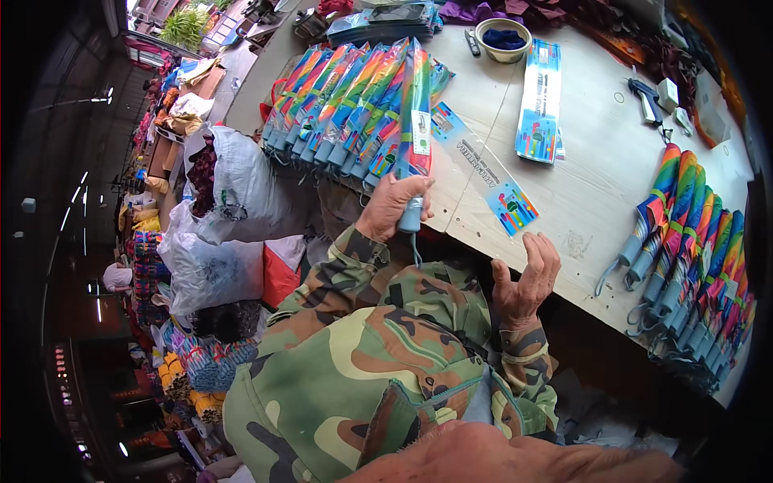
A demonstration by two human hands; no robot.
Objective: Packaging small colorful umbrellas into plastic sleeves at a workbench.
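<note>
My left hand [394, 206] is wrapped round the grey-blue handle of a folded rainbow umbrella [416, 101], which points away from me and bears a white label. Its shiny surface looks like a clear plastic sleeve. Left of it, a row of similar umbrellas in clear sleeves [342, 105] lies with handles toward me. A flat clear sleeve with blue printed ends [513, 207] rests on the table just right of the held umbrella. My right hand [528, 278] hovers by the table edge near that sleeve, fingers apart and holding nothing.
Unsleeved rainbow umbrellas [696, 233] are piled at the right. A stack of flat sleeves [539, 101], a bowl with dark blue contents [481, 48] and a gun-shaped hand tool [644, 100] lie on the table [592, 201]. White plastic bags [213, 270] stand left of me.
</note>
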